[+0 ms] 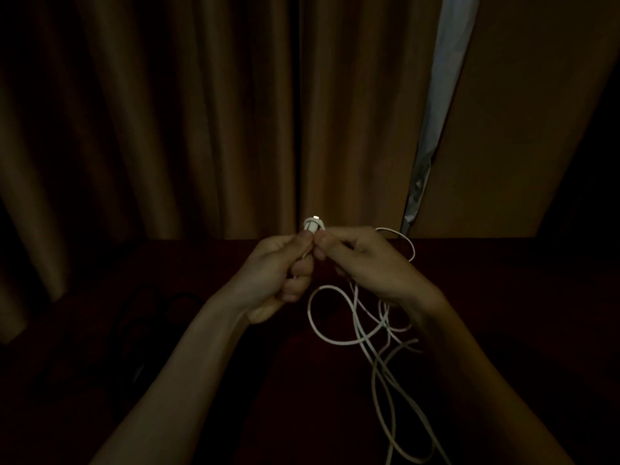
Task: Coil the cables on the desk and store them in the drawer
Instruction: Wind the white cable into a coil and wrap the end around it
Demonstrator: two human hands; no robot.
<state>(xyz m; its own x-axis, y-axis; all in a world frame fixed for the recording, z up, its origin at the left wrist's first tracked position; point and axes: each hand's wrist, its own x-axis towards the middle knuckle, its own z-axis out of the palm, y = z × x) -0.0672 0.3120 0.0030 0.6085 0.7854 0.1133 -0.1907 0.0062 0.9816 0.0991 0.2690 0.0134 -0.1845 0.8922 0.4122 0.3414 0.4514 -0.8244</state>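
Hands are up over the bench (503, 297), close together in the middle. It is very dark.

Far to the left, a black cable (147, 317) lies in a loose heap on the dark red bench. It is hard to see, and no hand touches it.

Next comes the left hand (278, 273). Its fingers are curled in, and its thumb and finger pinch the white cable (309, 310) near the top. Right above the fingertips sits a small coil (311, 225) of that same cable, wound tight and poking up between the two hands.

To the right of it, the right hand (372, 263) has its fingers bent too, and it pinches the cable just beside the coil. One loop sticks out behind this hand.

Under the hands, the rest of the white cable hangs down in big messy loops that cross over each other. It runs down between the two arms and out of the bottom of the picture. The right arm hides part of it.

Behind the bench hang brown curtains (167, 112). On the right side they part a little, and a pale strip (439, 112) shows in the gap
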